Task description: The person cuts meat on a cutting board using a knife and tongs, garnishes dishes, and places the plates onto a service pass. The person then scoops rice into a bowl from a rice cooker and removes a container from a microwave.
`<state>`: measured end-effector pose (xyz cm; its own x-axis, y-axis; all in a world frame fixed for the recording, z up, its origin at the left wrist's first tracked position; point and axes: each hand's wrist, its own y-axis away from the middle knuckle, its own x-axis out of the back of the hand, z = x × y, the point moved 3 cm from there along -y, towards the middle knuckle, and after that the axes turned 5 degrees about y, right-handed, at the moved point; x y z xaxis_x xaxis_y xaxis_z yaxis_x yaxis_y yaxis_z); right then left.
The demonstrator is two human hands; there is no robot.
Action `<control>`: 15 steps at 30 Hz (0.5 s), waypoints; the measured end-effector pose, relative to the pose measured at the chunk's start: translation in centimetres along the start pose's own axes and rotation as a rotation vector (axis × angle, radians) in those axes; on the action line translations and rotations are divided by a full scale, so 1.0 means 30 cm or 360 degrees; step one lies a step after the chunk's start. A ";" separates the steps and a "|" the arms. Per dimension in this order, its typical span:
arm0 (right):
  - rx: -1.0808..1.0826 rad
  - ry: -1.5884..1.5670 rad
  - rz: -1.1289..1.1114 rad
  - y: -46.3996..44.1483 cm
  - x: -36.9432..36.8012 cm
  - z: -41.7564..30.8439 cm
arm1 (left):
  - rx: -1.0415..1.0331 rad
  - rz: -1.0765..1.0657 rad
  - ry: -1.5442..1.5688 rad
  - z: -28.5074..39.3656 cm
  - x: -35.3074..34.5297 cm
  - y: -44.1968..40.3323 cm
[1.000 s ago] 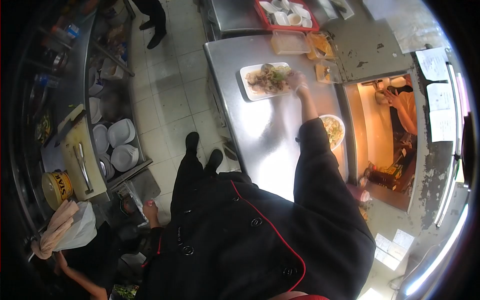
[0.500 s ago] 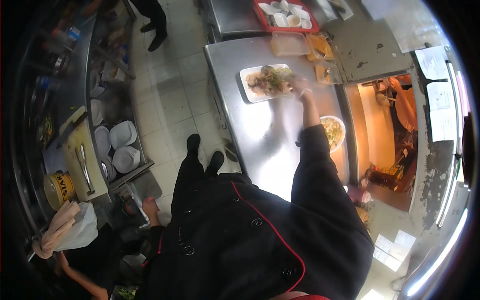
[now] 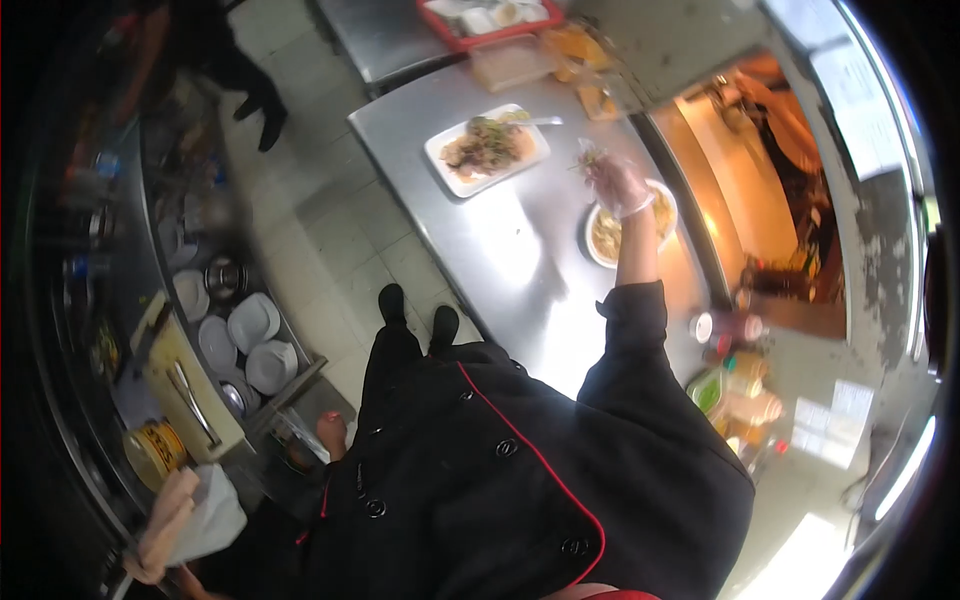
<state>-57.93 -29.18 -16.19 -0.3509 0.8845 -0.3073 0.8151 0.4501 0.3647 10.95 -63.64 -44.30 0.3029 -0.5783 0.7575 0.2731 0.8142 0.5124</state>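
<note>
My right hand [image 3: 617,184], in a clear plastic glove, is above the steel table [image 3: 400,130], beside and partly over a round white bowl [image 3: 606,238] of pale food. Its fingers are closed round a small bunch of green and purple shreds [image 3: 590,162]. To its left lies a rectangular white plate [image 3: 460,185] with browned food and greens; a spoon [image 3: 540,121] rests at its far right edge. My left hand [image 3: 332,432] hangs low at my left side, fingers curled, and what it may hold is too small to make out.
Plastic tubs [image 3: 510,62] and a red tray [image 3: 460,42] of white dishes stand at the back. Squeeze bottles [image 3: 728,327] are at the right. Stacked bowls [image 3: 270,367] and a cutting board [image 3: 190,405] line the left. Another person's legs [image 3: 255,90] show at upper left.
My right hand has moved from the rectangular plate toward the round bowl, with shreds now visible in its fingers. The whole view has turned, and more bottles show at the right.
</note>
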 end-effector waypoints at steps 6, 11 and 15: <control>0.0318 -0.0326 0.0223 0.494 0.285 0.034 | -0.0381 -0.0178 -0.0086 0.176 -0.043 -0.260; 0.0432 -0.0413 0.0862 1.006 0.640 0.137 | -0.0965 -0.0328 -0.0389 0.420 -0.049 -0.553; 0.0425 -0.0372 0.1469 1.420 0.902 0.221 | -0.1157 -0.0259 -0.0687 0.790 0.001 -0.564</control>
<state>-29.65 13.11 -14.80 0.5509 0.8152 -0.1786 0.8106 -0.4718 0.3469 -15.31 -76.22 -43.37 -0.1244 -0.4947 0.8601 0.8445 0.4023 0.3536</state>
